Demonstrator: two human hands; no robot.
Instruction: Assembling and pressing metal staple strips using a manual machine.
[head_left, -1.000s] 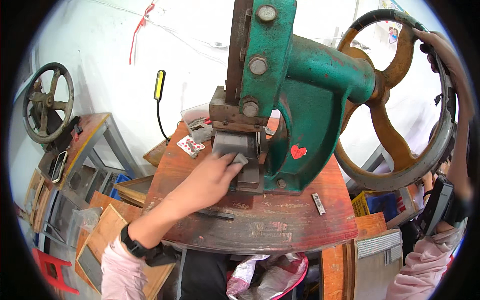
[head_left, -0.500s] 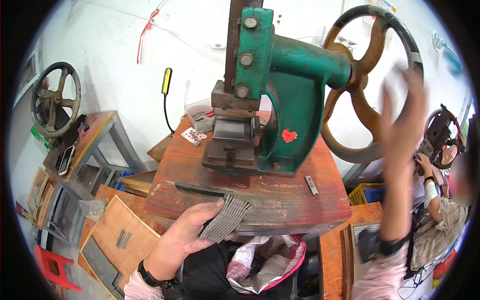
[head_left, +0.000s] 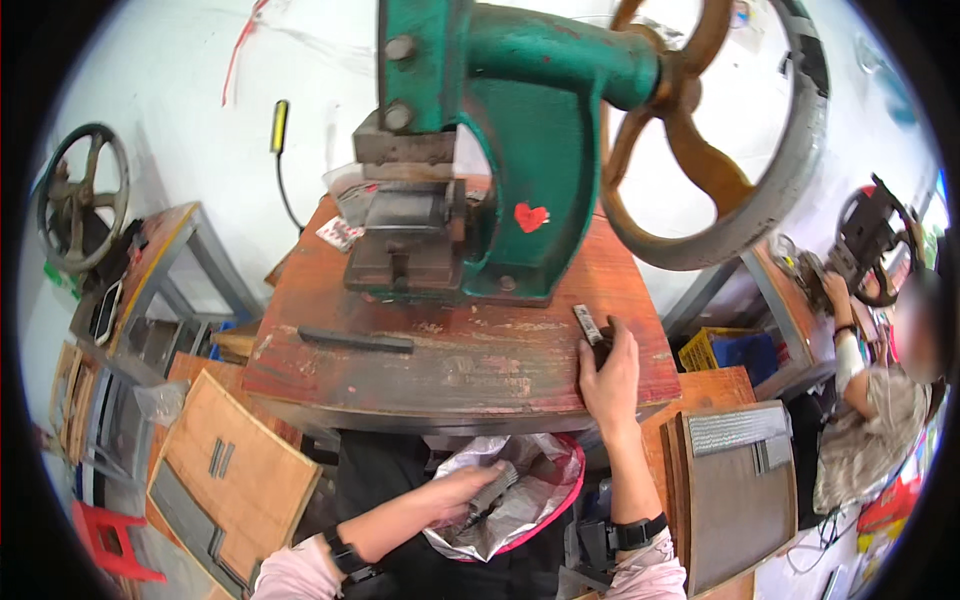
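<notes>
My left hand (head_left: pixel 458 494) is closed round a stack of thin grey ridged strips (head_left: pixel 493 488), over the mouth of a silver-lined bag with a pink rim (head_left: pixel 565 490). Part of the stack is hidden by my fingers. On the right of the red-brown wooden table, my right hand (head_left: pixel 612 372) has its fingers closed round the near end of a small metal bar (head_left: pixel 587 322). A dark flat strip (head_left: pixel 355 341) lies on the table's left front. Behind it stands a green hand press (head_left: pixel 535 165) with a metal die block (head_left: pixel 405 235) under its ram.
The press's large handwheel (head_left: pixel 770 225) overhangs at right. Boards (head_left: pixel 735 520) with grey strips stand at lower right, and another board (head_left: pixel 255 440) at lower left. A co-worker's hand (head_left: pixel 838 292) is at another press on the far right. A red stool (head_left: pixel 110 545) stands far left.
My right hand has come down from the handwheel to the small metal bar. My left hand has lowered the strips from the table edge to the bag. The view has shifted.
</notes>
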